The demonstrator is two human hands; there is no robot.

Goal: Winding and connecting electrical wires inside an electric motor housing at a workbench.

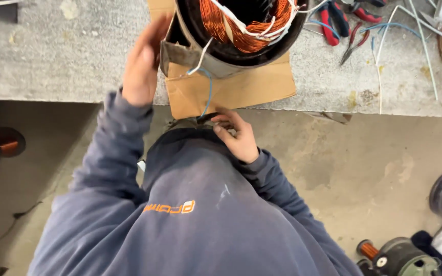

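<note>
The left hand (pixel 141 64) is flat and open against the side of a round dark metal motor shell (pixel 221 48). Shiny orange copper wire (pixel 246 25) is coiled inside. The shell sits on brown cardboard (pixel 241 87). Below it, the right hand (pixel 239 135) curls narrowly, pinching a thin blue wire (pixel 208 94).

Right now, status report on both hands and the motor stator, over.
Left hand flat against motor stator casing on cardboard. Right hand at waist, fingers by blue wire. Pliers lie clear, right of the stator.

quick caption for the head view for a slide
Left hand steadies a copper-wound motor stator on cardboard while the right hand holds its blue wire.
</note>
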